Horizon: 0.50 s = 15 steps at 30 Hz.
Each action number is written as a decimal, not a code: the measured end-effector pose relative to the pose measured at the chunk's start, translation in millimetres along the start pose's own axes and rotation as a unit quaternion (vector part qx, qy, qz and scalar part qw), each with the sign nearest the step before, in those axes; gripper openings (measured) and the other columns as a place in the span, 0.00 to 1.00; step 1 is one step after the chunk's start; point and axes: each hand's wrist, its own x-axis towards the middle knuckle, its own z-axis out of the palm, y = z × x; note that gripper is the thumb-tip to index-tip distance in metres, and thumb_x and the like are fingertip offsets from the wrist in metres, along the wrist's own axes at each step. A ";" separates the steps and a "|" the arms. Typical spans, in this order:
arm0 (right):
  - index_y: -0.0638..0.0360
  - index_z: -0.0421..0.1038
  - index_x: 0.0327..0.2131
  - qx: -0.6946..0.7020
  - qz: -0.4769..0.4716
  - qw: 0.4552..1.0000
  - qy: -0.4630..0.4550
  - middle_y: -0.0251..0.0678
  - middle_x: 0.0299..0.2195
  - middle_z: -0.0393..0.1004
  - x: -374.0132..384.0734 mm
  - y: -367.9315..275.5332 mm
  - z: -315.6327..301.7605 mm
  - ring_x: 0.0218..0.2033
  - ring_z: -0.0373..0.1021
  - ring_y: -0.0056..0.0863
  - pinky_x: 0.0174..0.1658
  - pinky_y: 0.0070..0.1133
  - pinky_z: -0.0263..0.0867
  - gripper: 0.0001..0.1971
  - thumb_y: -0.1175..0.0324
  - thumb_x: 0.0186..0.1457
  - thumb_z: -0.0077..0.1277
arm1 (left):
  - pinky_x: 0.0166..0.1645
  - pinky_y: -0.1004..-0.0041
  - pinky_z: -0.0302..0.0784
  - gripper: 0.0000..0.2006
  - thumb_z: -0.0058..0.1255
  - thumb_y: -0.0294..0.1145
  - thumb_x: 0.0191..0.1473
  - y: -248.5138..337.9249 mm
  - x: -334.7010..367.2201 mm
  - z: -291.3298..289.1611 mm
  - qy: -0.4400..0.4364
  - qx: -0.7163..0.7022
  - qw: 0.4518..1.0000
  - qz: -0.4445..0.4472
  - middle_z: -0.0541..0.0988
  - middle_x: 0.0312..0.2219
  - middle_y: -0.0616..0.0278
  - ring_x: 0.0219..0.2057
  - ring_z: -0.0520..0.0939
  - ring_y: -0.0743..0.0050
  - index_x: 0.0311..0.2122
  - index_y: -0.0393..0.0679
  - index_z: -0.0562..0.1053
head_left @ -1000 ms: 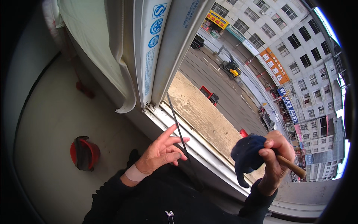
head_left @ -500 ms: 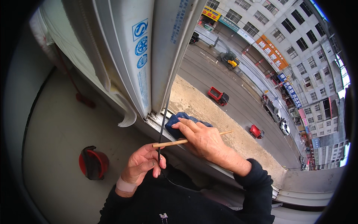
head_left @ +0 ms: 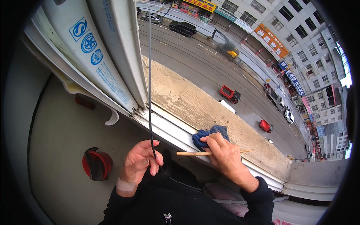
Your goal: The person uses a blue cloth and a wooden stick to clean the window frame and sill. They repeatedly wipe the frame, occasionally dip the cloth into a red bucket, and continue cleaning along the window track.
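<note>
My right hand (head_left: pixel 228 157) is closed round a crumpled dark blue cloth (head_left: pixel 204 135), which touches the white window track (head_left: pixel 170 125) and the inner edge of the ledge. A slim wooden stick (head_left: pixel 189 153), like a chopstick, passes under those same fingers, with both ends showing. To the left, my left hand (head_left: pixel 137 164) is raised on the room side of the track, its fingers loosely bent and apart. A thin black cable (head_left: pixel 150 93) crosses in front of its fingers; no grip on it shows. A pale patch sits on the left wrist.
White window frame profiles (head_left: pixel 95 56) rise at the left. Beyond the track lies a rough tan ledge (head_left: pixel 180 90), with a street (head_left: pixel 187 52) far below. On the room floor stands a red bucket (head_left: pixel 106 159) with a dark cloth over it.
My right hand has slid the cloth and stick rightward along the track, away from the frame corner. The stick's end has left my left hand, which stays nearly in place.
</note>
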 end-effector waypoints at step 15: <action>0.58 0.70 0.40 0.227 -0.232 0.946 0.021 0.37 0.40 0.71 117.8 -17.8 24.7 0.39 0.72 0.37 0.34 0.28 0.70 0.15 0.77 0.45 0.55 | 0.29 0.76 0.75 0.34 0.58 0.37 0.51 17.0 -18.0 -7.1 -0.030 -0.044 0.996 0.076 0.77 0.31 0.43 0.18 0.77 0.74 0.58 0.28 0.60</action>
